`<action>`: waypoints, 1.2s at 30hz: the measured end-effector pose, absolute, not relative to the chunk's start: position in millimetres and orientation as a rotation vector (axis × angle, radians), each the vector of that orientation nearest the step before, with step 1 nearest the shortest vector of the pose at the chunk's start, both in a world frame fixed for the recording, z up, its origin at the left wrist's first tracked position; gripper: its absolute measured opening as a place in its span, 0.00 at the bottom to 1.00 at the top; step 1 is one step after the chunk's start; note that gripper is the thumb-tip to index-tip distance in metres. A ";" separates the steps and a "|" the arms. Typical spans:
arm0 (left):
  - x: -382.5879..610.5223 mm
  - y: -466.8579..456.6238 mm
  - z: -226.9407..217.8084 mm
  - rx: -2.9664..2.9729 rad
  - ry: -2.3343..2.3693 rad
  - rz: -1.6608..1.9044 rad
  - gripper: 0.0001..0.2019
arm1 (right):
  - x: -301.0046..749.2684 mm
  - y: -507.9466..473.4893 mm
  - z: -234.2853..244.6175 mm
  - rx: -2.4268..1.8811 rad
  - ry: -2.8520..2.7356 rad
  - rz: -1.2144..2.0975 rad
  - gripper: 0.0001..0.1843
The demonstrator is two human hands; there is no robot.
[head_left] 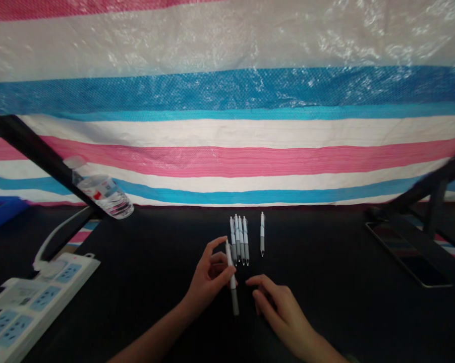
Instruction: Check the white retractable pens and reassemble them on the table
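My left hand grips a white pen with a grey grip section, its index fingertip resting at the pen's top end. The held pen's grey end points toward me. Just to the right, my right hand is held low over the table with its fingers loosely bent and apart, and nothing shows in them. Beyond the hands, several similar white and grey pens lie side by side in a row, tips toward me. A single pen lies apart, to the right of that row.
A white power strip with a plugged-in cable lies at the left. Behind it a water bottle leans at the black frame bar. A phone lies on the black table at the right. Striped plastic sheeting hangs at the back.
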State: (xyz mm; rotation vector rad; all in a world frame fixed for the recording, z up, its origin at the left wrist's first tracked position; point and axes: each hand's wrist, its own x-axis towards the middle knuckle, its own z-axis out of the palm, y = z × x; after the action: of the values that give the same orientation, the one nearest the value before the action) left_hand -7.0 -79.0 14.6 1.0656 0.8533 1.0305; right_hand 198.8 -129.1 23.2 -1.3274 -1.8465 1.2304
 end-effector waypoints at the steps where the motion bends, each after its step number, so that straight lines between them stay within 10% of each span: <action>1: -6.9 -79.0 15.0 1.059 0.853 1.031 0.31 | 198.8 -129.6 23.7 -1.327 -1.848 1.235 0.18; 36: -17.0 1.9 16.4 1.439 1.228 1.014 0.32 | 203.2 -130.5 13.9 -1.290 -1.855 1.115 0.20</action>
State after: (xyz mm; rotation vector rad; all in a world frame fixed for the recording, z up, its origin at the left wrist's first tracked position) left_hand -17.0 1.9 16.4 1.4385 1.2281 1.0138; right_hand 203.2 -130.5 13.9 -1.2903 -1.8546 1.1147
